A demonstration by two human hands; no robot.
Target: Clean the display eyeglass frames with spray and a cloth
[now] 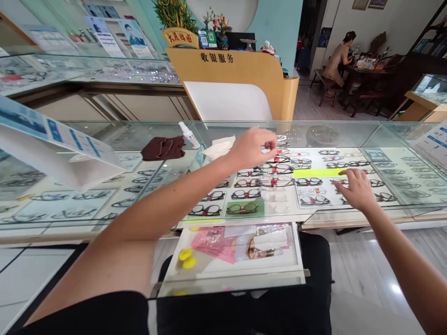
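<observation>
My left hand (256,148) is over the middle of the glass display counter, its fingers curled round towards the thumb. Whether anything sits in that pinch I cannot make out. Just below it, several eyeglasses (274,182) with red tags lie in rows. My right hand (359,188) is lower and to the right, thumb and fingers apart. Its index fingertip is at the right end of a bright yellow-green strip (316,173), and the thumb is near dark-framed glasses (309,182). Another pair (242,208) lies on a green card.
An open drawer (296,251) with pink packets juts towards me. On the counter are a brown cloth pouch (163,148), a white spray bottle (188,135), white tissue (219,147) and a folded sign (59,139). A seated person (337,60) is at a far table.
</observation>
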